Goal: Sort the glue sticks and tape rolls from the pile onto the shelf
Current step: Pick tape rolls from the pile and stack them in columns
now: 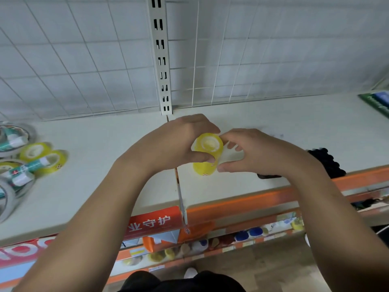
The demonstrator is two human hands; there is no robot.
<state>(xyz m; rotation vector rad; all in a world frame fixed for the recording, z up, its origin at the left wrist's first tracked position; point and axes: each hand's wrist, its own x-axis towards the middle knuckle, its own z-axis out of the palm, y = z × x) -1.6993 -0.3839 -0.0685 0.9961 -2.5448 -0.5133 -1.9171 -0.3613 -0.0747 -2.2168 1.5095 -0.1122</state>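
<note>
Fingers of the left hand were curled round a stack of yellow tape rolls, thumb in front and the other fingers over the back. Fingers of the right hand were curled too, tips and thumb pinching the stack's right side.

Location: the stack was held at frame centre over the white shelf; contact with the board could not be told.

Also on the shelf: a pile of tape rolls, yellow and clear, at the left edge, well apart from the hands. A blurred black object lay behind the right wrist. An orange rail ran along the shelf front.
</note>
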